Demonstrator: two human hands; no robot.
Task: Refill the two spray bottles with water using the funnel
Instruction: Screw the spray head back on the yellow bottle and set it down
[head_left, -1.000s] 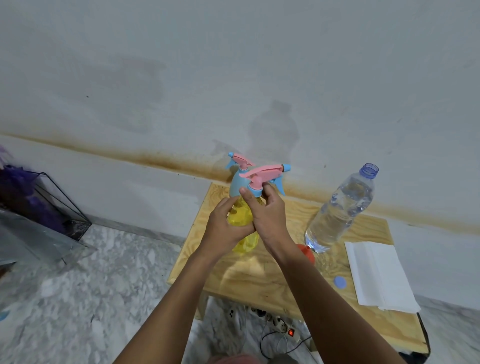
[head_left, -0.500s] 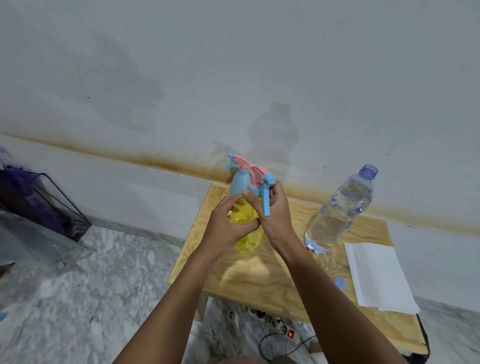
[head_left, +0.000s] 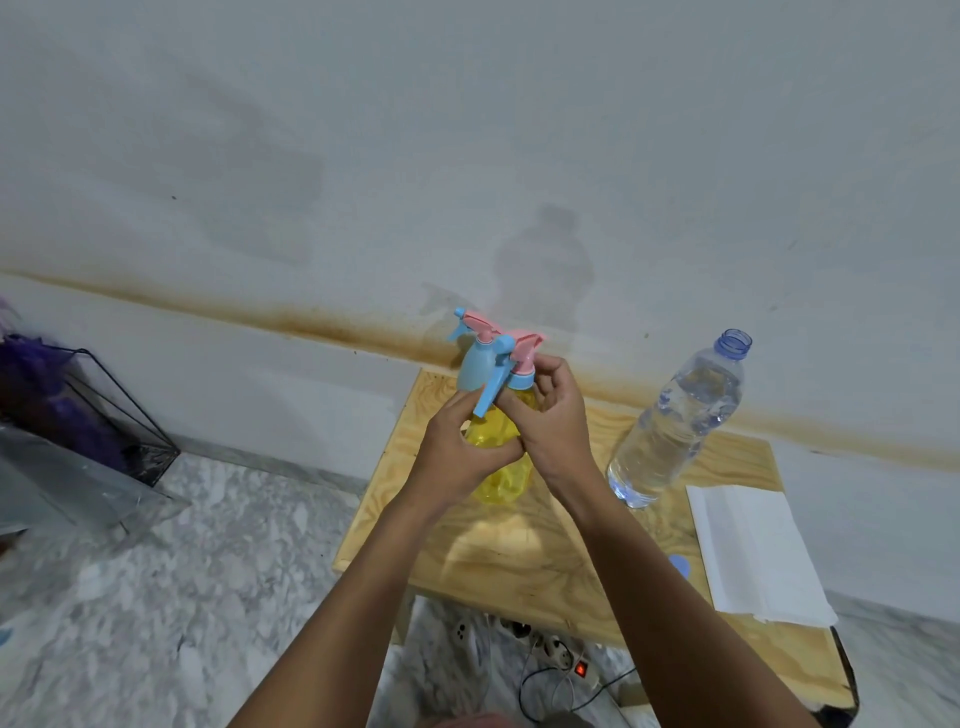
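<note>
**Unscrewing the yellow bottle's spray head**

Since a second ago, the pink spray head (head_left: 519, 353) is showing a different face: its blue trigger, which was pointing right, is now swinging down toward your left hand (head_left: 457, 452), so the collar is turning.

You are clenching your left hand around the yellow spray bottle (head_left: 501, 462), which is standing near the left edge of the bench (head_left: 519, 561), while your right hand (head_left: 553, 421) is pinching the blue collar at the neck. Keep pressing the base down onto the wood so the bottle is not tipping, and keep twisting at the collar, not the trigger, which looks thin and liable to flex.

The bottle body is translucent, smooth and bulbous. The blue spray bottle (head_left: 475, 366) is standing just behind it, opaque and rounded. The open water bottle (head_left: 675, 426), clear and ribbed, is waiting well to the right, beside folded white paper (head_left: 753, 551). The funnel is not showing now.
</note>
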